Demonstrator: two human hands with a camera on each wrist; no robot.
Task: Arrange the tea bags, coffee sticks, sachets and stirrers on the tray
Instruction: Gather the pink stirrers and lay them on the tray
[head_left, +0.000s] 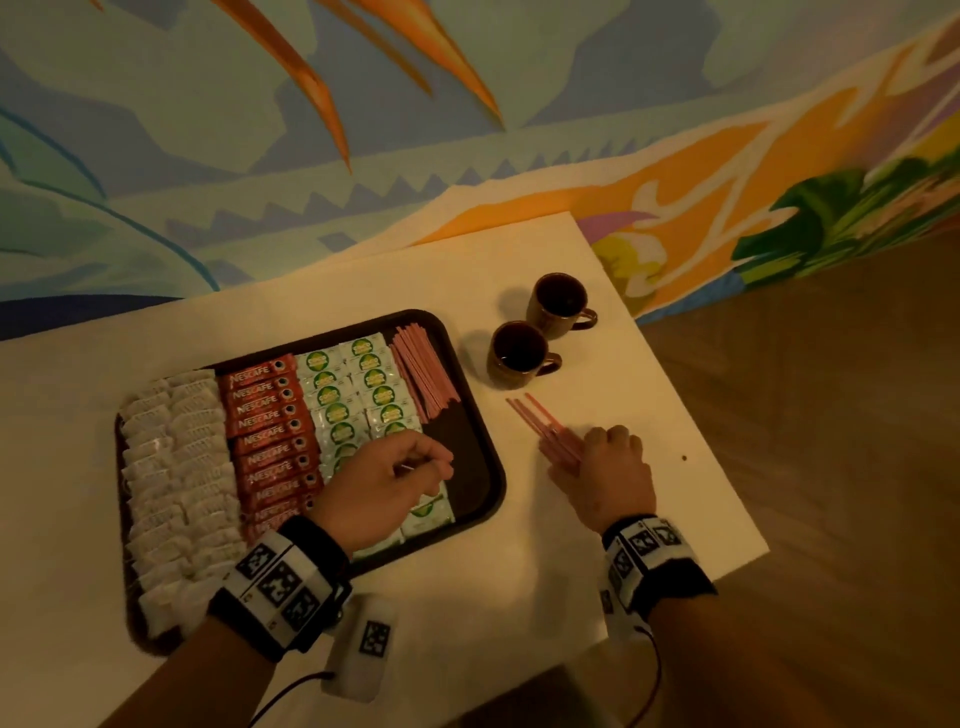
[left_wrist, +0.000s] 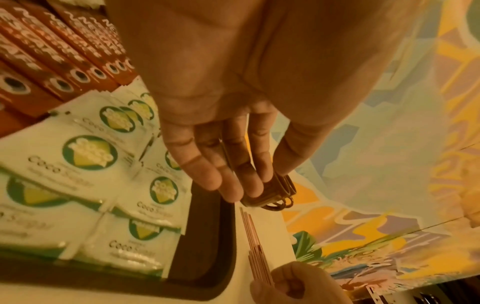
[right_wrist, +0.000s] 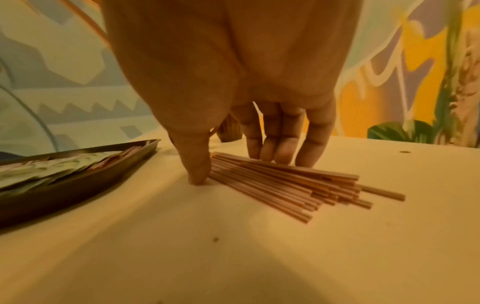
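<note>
A dark tray (head_left: 470, 441) holds white tea bags (head_left: 176, 467) on the left, then red Nescafe sticks (head_left: 270, 431), Coco Sugar sachets (head_left: 363, 384) and a row of pink stirrers (head_left: 421, 369) at the back right. My left hand (head_left: 405, 467) hovers over the sachets (left_wrist: 91, 154) near the tray's bare right part (left_wrist: 202, 246), fingers relaxed, nothing plainly held. On the table right of the tray lies a fanned bundle of loose stirrers (right_wrist: 285, 185). My right hand (right_wrist: 239, 170) rests its fingertips (right_wrist: 280, 158) on them, thumb on the table beside the bundle.
Two brown cups (head_left: 519, 353) (head_left: 558, 304) stand behind the loose stirrers (head_left: 535, 421). The white table (head_left: 649, 395) ends close to the right of my right hand (head_left: 602, 457), with wooden floor beyond. A painted wall runs along the back.
</note>
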